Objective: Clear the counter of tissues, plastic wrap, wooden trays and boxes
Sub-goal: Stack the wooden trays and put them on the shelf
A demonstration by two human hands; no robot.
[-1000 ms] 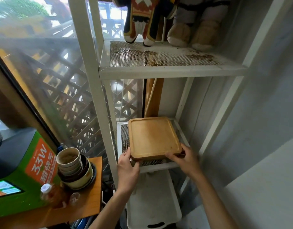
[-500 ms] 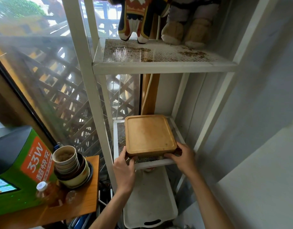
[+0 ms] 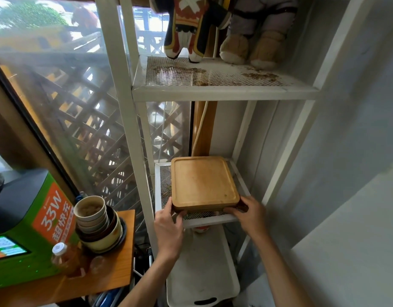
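On green box point(image 3: 25, 229): "33W" | hands grip wooden trays point(image 3: 203, 185)

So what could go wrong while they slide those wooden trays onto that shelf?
The wooden trays are a stack, held only at the near corners by the left hand and right hand; the top one might slip off if pushed unevenly. The stack nearly fills the mesh shelf, so a corner could catch a white post. The mesh looks dirty, with brown crumbs that may stick to the bottom tray.
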